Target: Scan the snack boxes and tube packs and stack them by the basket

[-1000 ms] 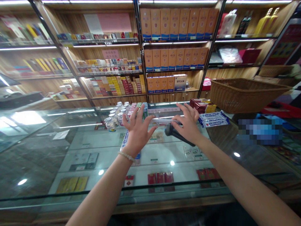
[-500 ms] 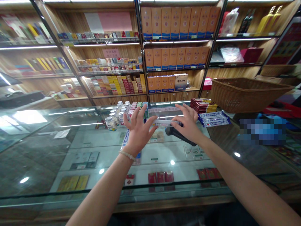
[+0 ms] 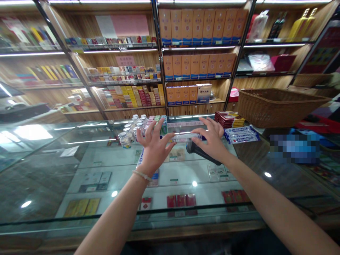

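Note:
Both hands hold a long flat carton by its ends above the glass counter. My left hand, with a bead bracelet at the wrist, grips the carton's left end with fingers spread upward. My right hand pinches the right end. Just below the right hand a black handheld scanner lies on the glass. Under the left hand lies a blue-and-white carton, mostly hidden.
Small white-capped bottles and coloured packs stand at the counter's far edge. Red cartons and blue-white cartons lie to the right, beside a wicker basket. Shelves of boxed goods fill the back wall.
The carton between my hands has tilted so more of its flat face shows. Both hands stay almost in place.

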Demonstrator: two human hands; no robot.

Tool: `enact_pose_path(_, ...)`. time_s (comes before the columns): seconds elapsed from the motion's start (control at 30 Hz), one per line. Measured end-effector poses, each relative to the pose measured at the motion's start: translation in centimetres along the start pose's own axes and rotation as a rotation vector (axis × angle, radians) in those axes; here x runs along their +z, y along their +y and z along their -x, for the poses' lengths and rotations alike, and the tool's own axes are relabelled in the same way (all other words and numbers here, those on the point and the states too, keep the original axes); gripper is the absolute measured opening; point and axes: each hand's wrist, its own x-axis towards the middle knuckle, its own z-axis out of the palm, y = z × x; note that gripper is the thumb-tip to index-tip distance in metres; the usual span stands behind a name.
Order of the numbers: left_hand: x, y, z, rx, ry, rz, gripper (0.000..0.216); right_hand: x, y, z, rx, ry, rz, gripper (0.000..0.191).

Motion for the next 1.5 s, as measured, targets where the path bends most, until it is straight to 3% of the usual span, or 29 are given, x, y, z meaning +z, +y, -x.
enact_pose_path(0.1,-0.2,-0.7,0.0,-0.053,-0.023,-0.003,0.022,-0.1,0.6,-0.1,0.017,0.023,0.024,0.043)
enact_pose_path(0.2,-0.3,-1.4,-0.1,-0.100,-0.045,-0.013,0.018,-0.1,0.9,-0.1,0.070,-0.036,0.085,0.059)
enact_pose_path(0.43,-0.1,-2.6,-0.1,-0.178,-0.089,-0.009,0.015,0.0,-0.1,0.2,0.221,-0.424,0.283,0.104)
enact_pose_path(0.53,0.0,-2.6,0.0,-0.188,-0.094,-0.018,0.016,0.4,-0.2,0.7,0.256,-0.556,0.274,0.113)
enact_pose_path(0.63,0.0,-2.4,-0.1,-0.190,-0.105,-0.027,0.017,1.1,0.0,1.3,0.292,-0.614,0.224,0.112)
enact_pose_path(0.93,0.0,-2.3,-0.1,-0.196,-0.137,-0.021,0.019,3.0,0.8,1.8,0.336,-0.579,0.190,0.106)
enact_pose_path(1.07,-0.1,-2.3,0.0,-0.189,-0.154,-0.003,0.017,3.4,1.2,1.9,0.287,-0.599,0.189,0.090)
enact_pose_path(1.23,-0.2,-2.3,-0.1,-0.193,-0.167,-0.004,0.017,3.2,1.0,1.9,0.250,-0.601,0.212,0.062)
enact_pose_path(1.5,0.1,-2.6,0.0,-0.225,-0.143,0.002,0.013,1.4,0.5,1.2,0.188,-0.537,0.259,0.049)
